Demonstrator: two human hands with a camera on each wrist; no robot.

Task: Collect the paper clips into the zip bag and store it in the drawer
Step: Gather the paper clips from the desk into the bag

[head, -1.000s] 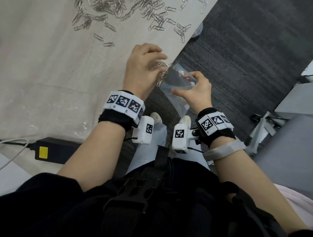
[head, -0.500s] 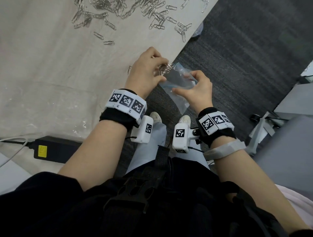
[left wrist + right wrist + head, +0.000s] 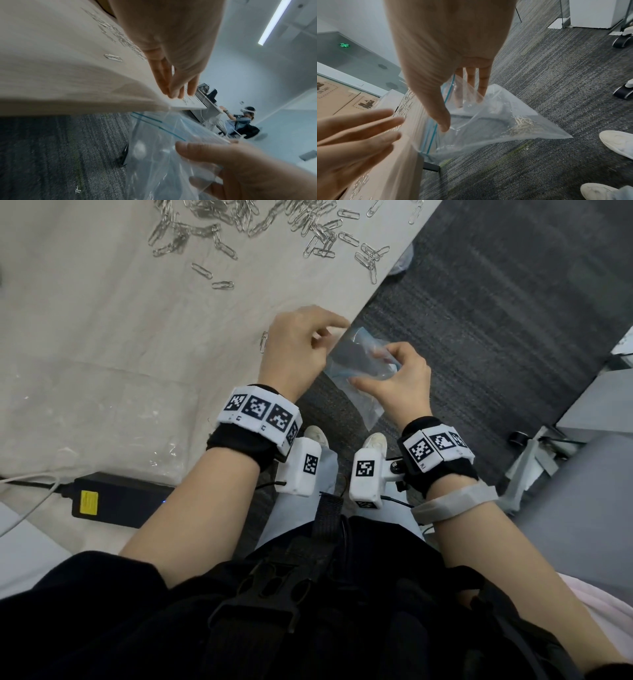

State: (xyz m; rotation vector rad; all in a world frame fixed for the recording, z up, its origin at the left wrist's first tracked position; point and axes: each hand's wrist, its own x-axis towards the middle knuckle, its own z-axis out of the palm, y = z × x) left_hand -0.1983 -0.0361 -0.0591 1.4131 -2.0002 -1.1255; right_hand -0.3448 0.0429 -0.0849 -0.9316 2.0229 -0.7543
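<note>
A clear zip bag [image 3: 352,361] with a blue seal hangs just past the table edge [image 3: 363,302], mouth held wide. My right hand [image 3: 373,366] pinches its rim, thumb outside and fingers inside [image 3: 471,86]. Several paper clips [image 3: 522,125] lie in the bag's lower corner. At the bag's mouth my left hand [image 3: 329,333] holds nothing, and its fingers [image 3: 373,125] are straight and spread. Many loose paper clips [image 3: 260,224] are piled at the far side of the cloth-covered table. One single clip [image 3: 263,340] lies just left of my left hand.
A black power brick [image 3: 120,501] with a white cable sits on the table's near left. One clip [image 3: 526,148] lies on the grey carpet under the bag, near my shoes [image 3: 618,142]. Chair casters [image 3: 623,93] and a white cabinet stand to the right.
My left hand held a bunch of clips at the bag's mouth; now the bunch is gone from it and its fingers have spread. The right hand still holds the bag in place.
</note>
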